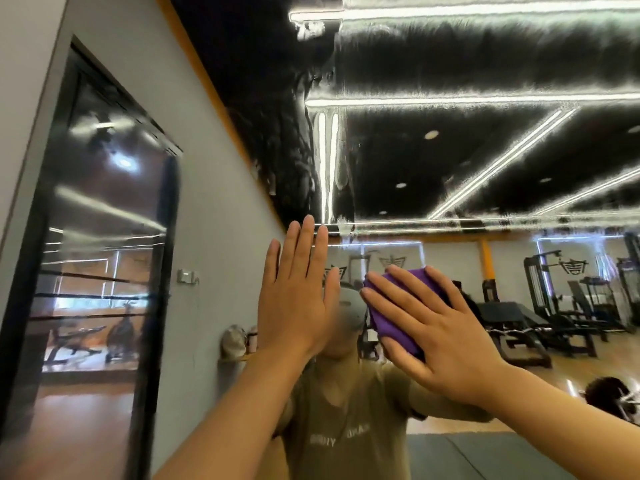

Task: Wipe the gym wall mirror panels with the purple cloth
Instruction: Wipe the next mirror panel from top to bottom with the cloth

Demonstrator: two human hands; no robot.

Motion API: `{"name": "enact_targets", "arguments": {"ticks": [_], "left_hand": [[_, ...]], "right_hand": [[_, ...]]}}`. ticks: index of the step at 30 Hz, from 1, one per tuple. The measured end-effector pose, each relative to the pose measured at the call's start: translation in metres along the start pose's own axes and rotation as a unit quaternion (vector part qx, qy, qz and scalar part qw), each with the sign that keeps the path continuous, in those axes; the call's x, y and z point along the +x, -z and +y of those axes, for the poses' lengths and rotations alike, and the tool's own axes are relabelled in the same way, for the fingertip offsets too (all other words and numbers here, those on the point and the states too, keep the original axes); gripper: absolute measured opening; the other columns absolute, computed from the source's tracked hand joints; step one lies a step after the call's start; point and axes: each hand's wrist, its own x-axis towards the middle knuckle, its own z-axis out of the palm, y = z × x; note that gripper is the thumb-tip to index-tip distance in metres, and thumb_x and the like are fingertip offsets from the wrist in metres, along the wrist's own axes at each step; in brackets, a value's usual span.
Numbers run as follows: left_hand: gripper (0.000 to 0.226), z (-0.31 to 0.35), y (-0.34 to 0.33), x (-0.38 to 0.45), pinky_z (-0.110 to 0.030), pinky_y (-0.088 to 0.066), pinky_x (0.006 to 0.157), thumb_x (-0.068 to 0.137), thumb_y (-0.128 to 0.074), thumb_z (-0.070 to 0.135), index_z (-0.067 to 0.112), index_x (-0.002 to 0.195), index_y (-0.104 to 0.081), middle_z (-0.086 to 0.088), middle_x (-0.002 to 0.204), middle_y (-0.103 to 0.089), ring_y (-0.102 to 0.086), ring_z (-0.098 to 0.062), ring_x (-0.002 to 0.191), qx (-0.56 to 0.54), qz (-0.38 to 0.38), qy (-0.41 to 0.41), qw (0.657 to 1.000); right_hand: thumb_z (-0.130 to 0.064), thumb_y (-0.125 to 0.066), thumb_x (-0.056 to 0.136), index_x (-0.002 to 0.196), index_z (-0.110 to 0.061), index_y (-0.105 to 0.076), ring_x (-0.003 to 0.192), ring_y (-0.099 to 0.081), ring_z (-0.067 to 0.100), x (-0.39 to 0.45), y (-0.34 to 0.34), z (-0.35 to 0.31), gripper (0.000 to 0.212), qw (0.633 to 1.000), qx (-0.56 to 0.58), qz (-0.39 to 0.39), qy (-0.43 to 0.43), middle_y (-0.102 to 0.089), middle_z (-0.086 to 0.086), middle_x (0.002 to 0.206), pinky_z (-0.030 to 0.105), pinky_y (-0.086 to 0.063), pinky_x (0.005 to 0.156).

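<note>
Wiping is under way, as far as the head view shows. Your right hand, right of the frame centre, presses the purple cloth flat on the mirror panel with straight, spread fingers; the folded cloth lies under the palm. Your left hand, just left of it, is fully open with fingers together and holds nothing; I cannot tell if it touches the glass. In the upper part of the frame the mirror shows smeared streaks, so I judge much surface is left.
</note>
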Motion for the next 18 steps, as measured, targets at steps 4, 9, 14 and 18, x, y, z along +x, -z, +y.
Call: {"name": "enact_targets", "arguments": {"ticks": [4,9,14,18], "left_hand": [[0.060,0.002,-0.001,-0.001,-0.038,0.000,0.125,0.106,-0.019,0.041,0.019,0.160,-0.004,-0.004,0.168,-0.008,-0.007,-0.021,0.156,-0.004,0.011,-0.001,1.000],[0.063,0.004,0.002,-0.002,-0.036,0.003,0.125,0.105,-0.022,0.039,0.015,0.160,-0.004,-0.004,0.169,-0.003,-0.001,-0.017,0.156,-0.031,0.010,0.011,0.999],[0.065,0.004,0.003,-0.004,-0.032,0.005,0.125,0.103,-0.021,0.040,0.012,0.160,-0.006,-0.004,0.168,0.000,0.002,-0.016,0.156,-0.043,0.017,0.041,0.998],[0.066,0.005,0.003,-0.006,-0.030,0.008,0.125,0.102,-0.019,0.041,0.012,0.159,-0.004,-0.004,0.168,0.004,0.006,-0.014,0.156,-0.049,0.020,0.061,0.997]], "right_hand": [[-0.052,-0.033,0.102,0.160,-0.029,-0.027,0.155,-0.015,0.015,0.019,0.006,0.016,0.063,0.998,-0.012,-0.017,0.061,-0.022,-0.007,0.166,0.049,-0.007,0.125],[-0.054,-0.026,0.101,0.159,-0.032,-0.026,0.155,-0.014,0.012,0.109,0.019,0.050,0.063,1.000,0.016,-0.014,0.019,-0.022,-0.010,0.166,0.046,-0.004,0.126],[-0.054,-0.021,0.100,0.160,-0.035,-0.023,0.155,-0.010,0.011,0.195,0.027,0.071,0.063,0.996,0.016,0.014,-0.088,-0.018,-0.012,0.167,0.043,0.001,0.125],[-0.052,-0.019,0.100,0.160,-0.033,-0.022,0.155,-0.008,0.013,0.214,0.029,0.073,0.063,0.991,0.024,0.034,-0.124,-0.017,-0.011,0.168,0.040,0.004,0.124]]}}
